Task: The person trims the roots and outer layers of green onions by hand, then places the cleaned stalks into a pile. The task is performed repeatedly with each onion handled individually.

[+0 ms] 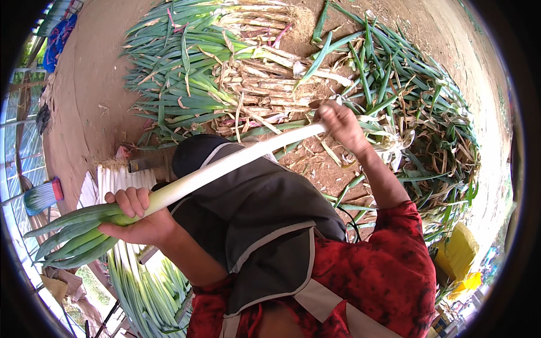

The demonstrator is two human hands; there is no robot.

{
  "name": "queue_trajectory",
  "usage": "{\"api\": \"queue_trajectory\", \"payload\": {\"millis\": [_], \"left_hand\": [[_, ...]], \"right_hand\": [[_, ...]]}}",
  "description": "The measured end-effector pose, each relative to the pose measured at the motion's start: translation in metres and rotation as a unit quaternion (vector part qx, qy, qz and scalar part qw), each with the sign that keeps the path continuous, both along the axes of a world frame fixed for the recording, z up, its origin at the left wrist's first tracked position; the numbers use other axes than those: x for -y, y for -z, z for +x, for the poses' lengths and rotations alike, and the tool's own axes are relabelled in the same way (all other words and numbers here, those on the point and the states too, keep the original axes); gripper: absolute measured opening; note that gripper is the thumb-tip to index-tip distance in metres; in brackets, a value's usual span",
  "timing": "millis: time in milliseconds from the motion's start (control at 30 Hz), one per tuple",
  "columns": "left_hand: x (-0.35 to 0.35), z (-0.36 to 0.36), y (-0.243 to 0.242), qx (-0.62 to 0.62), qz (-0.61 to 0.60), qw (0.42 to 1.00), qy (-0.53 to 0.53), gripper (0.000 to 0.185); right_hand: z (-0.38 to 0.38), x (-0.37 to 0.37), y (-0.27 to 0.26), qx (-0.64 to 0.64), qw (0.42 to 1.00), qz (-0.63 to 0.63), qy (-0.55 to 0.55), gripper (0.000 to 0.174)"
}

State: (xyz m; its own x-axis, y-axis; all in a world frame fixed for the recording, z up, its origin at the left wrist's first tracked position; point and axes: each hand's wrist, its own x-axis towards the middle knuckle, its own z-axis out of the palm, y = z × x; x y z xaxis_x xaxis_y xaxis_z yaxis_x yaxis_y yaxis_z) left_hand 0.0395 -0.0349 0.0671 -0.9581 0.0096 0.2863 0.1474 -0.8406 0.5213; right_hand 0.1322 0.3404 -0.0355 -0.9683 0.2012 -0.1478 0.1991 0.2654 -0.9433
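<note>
A long-stemmed green onion (236, 164) lies slantwise across my lap, its white shaft peeled smooth. My left hand (141, 222) wraps around it where the shaft turns into green leaves (80, 236). At the opposite end, my right hand (342, 126) is closed around the root tip, which its fingers hide. Just beyond the right hand lies a heap of unpeeled green onions (262, 84) with brown, dry outer skins and roots. Below my left forearm are peeled green onions (139, 287), stacked with their white shafts (127, 179) together.
A large pile of stripped leaves and skins (422, 110) spreads over the dirt floor (97, 105) at right. A yellow container (456, 253) stands at the lower right. A broom with blue bristles (40, 197) is at the left edge. A dark apron (270, 203) covers my lap.
</note>
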Motion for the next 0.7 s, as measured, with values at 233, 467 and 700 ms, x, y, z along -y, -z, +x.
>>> {"api": "queue_trajectory", "payload": {"millis": [233,467,700], "left_hand": [[0.03,0.006,0.001,0.069,-0.055,0.986,-0.143,0.048],[0.053,-0.034,-0.023,0.076,-0.04,0.983,-0.164,0.046],[0.046,-0.036,-0.013,0.133,-0.031,0.974,-0.181,0.046]], "right_hand": [[0.079,-0.159,0.138,0.26,0.899,0.255,0.244,0.042],[0.087,-0.123,0.098,0.171,0.941,0.234,0.175,0.07],[-0.016,0.004,0.014,0.066,0.974,-0.215,0.01,0.073]]}}
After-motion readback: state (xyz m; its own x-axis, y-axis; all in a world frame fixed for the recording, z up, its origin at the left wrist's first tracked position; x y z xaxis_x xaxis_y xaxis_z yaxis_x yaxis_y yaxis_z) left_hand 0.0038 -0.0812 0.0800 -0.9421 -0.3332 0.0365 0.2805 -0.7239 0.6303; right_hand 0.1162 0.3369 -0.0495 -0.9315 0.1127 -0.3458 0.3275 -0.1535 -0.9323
